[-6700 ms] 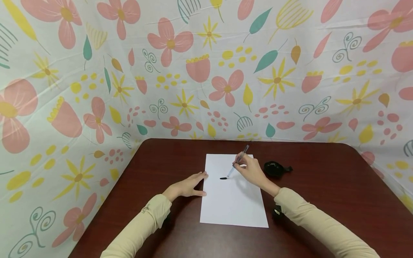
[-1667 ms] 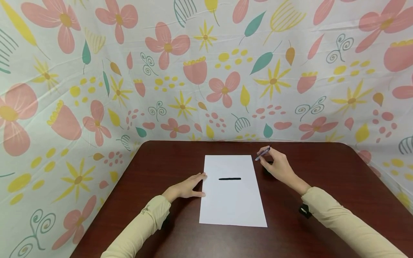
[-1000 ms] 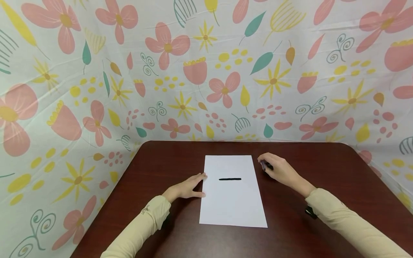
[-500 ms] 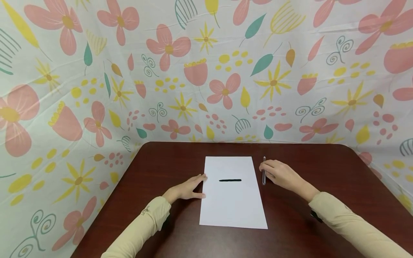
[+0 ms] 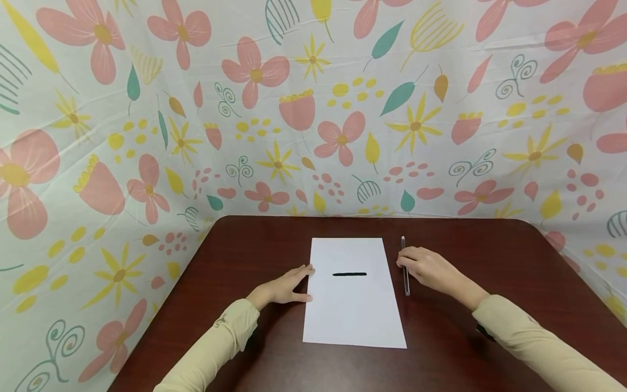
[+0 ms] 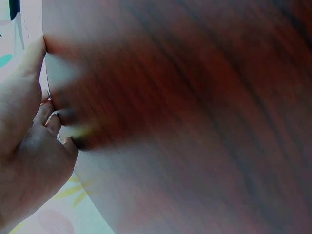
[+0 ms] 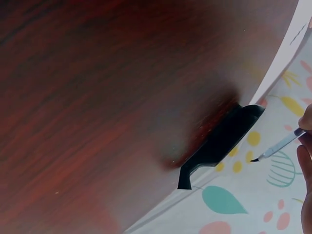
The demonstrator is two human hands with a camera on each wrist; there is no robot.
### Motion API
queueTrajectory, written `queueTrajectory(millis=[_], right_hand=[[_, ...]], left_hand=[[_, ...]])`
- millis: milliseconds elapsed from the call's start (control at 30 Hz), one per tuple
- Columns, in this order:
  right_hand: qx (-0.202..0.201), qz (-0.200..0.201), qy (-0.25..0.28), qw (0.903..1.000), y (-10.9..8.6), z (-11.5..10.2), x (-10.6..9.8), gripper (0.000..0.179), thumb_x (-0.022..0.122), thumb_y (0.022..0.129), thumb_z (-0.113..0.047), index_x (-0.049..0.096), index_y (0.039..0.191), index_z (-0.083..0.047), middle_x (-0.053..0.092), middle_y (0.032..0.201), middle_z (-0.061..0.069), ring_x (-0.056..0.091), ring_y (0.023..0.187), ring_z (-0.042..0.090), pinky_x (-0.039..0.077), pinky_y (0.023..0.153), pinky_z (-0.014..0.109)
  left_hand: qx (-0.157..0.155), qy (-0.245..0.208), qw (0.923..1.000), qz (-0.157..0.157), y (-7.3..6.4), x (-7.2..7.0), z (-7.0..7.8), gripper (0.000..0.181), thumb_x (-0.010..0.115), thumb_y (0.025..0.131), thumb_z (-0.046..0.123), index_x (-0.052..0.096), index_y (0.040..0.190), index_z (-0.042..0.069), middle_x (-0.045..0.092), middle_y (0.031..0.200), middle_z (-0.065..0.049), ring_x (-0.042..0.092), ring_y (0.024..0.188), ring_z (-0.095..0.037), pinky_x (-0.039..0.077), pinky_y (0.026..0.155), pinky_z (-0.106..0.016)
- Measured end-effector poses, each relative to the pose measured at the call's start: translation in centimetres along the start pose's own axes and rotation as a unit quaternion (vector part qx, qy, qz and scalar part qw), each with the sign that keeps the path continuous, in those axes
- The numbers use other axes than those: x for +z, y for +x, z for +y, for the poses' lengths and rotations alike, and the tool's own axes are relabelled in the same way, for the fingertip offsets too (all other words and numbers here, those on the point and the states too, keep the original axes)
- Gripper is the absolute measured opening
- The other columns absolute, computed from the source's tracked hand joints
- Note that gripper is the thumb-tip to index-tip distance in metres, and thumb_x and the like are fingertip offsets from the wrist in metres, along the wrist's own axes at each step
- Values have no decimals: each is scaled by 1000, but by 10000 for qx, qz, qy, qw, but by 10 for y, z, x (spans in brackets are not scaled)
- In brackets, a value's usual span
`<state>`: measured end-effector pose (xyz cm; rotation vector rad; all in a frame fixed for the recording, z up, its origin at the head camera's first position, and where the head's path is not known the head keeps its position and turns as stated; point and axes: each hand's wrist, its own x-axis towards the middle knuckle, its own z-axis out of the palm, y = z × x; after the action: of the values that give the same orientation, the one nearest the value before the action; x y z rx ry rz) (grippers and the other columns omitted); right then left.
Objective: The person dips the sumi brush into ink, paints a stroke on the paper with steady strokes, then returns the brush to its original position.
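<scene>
A white sheet of paper (image 5: pixel 354 318) lies on the table with a thick black horizontal stroke (image 5: pixel 349 274) on it. My left hand (image 5: pixel 281 286) rests at the sheet's left edge, thumb and fingers spread; in the left wrist view the hand (image 6: pixel 34 141) shows at the left. Right of the paper, my right hand (image 5: pixel 431 269) pinches a slim brush (image 5: pixel 406 280), which points roughly front to back. The right wrist view shows the brush's dark tip (image 7: pixel 255 160) apart from a black dish with a short handle (image 7: pixel 222 139). In the head view the right hand hides that dish.
The dark reddish-brown table (image 5: pixel 264 239) carries the sheet and the dish. Its back edge meets a flower-patterned cloth (image 5: pixel 294 136), which also hangs along the left side.
The black stroke has lengthened rightward. My right hand has moved from the paper to the right, over the dish's place, and the brush has turned in its fingers. The left hand stays put.
</scene>
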<state>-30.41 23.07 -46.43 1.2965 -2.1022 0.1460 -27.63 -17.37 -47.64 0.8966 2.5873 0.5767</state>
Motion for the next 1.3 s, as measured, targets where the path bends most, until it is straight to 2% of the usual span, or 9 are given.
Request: queueTrajectory(millis=[267, 800, 1300], right_hand=[[37, -7, 105, 9999, -9, 2, 0, 48, 18, 98, -21, 64, 89, -9, 62, 96, 10, 60, 90, 19, 51, 62, 27], [84, -60, 44, 9999, -16, 5, 0, 47, 19, 97, -20, 63, 89, -9, 61, 96, 10, 59, 90, 20, 51, 58, 25], [47, -342, -1, 9994, -19, 6, -2, 50, 14, 95, -22, 62, 87, -11, 61, 99, 10, 59, 93, 21, 50, 55, 26]], left_hand=[[-13, -26, 10000, 28, 0, 1, 0, 72, 56, 89, 38, 20, 145, 10, 11, 155, -9, 8, 143, -28, 19, 112, -49], [28, -105, 9999, 66, 1, 1, -1, 73, 57, 88, 38, 21, 144, 8, 11, 154, -10, 9, 143, -28, 18, 111, -50], [-10, -100, 9999, 68, 1, 1, -1, 73, 56, 89, 40, 21, 145, 9, 11, 155, -9, 8, 143, -27, 18, 112, -49]])
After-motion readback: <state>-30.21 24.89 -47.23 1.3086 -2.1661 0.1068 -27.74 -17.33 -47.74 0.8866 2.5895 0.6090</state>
